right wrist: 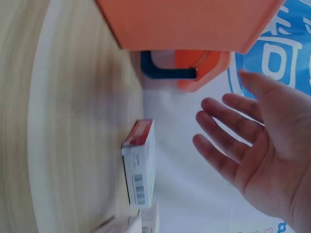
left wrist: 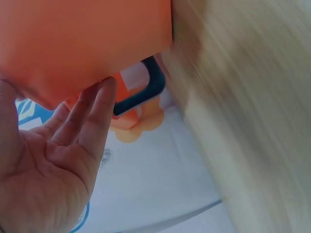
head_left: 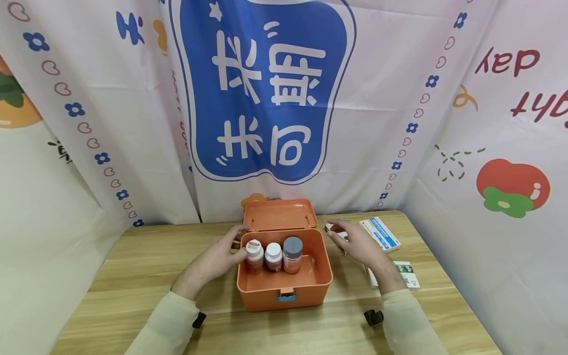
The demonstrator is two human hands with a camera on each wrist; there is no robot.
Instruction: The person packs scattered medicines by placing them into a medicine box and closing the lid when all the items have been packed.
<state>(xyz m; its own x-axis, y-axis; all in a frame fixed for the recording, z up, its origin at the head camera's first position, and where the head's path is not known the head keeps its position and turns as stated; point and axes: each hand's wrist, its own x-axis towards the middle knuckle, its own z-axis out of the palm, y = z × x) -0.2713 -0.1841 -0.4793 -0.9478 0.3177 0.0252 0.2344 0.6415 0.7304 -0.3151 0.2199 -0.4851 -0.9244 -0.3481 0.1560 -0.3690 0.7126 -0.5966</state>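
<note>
Loading looks approx. partway: 3 bottles stand in the orange box, lid up, nr the mid of the table's back edge; several cartons lie outside, toward the back R corner. L hand touches the box's L side, fingers extended, nothing clutched. R hand's grip is released, fingers loosely extended, just beside the box, apart from it.

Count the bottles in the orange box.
3, in a row inside the orange box: left white-capped bottle, middle white-capped bottle, and grey-capped bottle at right. Anything low behind them could be hidden.
</note>
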